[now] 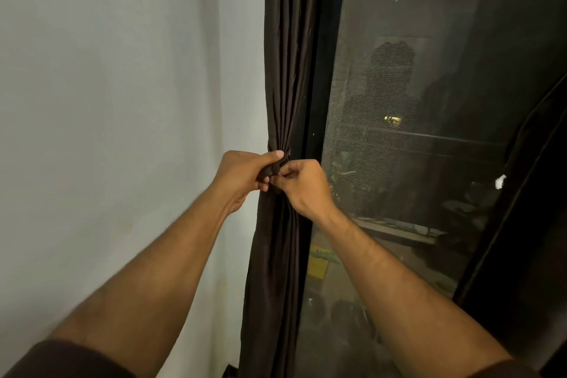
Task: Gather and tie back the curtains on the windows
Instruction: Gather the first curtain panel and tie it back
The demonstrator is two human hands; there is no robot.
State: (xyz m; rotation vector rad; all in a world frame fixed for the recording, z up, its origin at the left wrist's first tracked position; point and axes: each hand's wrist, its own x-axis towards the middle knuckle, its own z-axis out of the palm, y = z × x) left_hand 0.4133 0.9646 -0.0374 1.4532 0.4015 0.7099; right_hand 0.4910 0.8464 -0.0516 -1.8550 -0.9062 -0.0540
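A dark brown curtain (288, 70) hangs gathered into a narrow bundle between the wall and the window. A tie-back band (283, 159) of the same dark fabric wraps it at its narrowest point. My left hand (242, 175) grips one end of the band, thumb on top, against the curtain's left side. My right hand (302, 184) pinches the other end right beside it. Both hands meet in front of the bundle and hide most of the band.
A pale wall (122, 101) fills the left. The window's black frame (322, 86) and its mesh screen (399, 132) show a dark night outside. A second dark curtain (527, 163) hangs along the right edge.
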